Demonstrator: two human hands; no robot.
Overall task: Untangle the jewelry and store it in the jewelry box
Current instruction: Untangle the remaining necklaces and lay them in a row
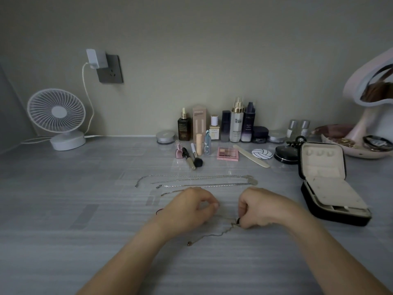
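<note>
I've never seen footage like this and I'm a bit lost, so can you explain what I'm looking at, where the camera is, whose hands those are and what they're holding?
There is no machine here: a person is working with bare hands, and the single picture comes from a camera worn on the head, looking forward and down. The left hand and right hand each pinch a thin chain, whose loose end, with a small pendant, trails on the grey table. Just beyond the hands lie several silver chains, laid out straight. To the right sits an open black jewelry box. Along the wall are cosmetic bottles, with a white fan on the left and a mirror on the right.
</note>
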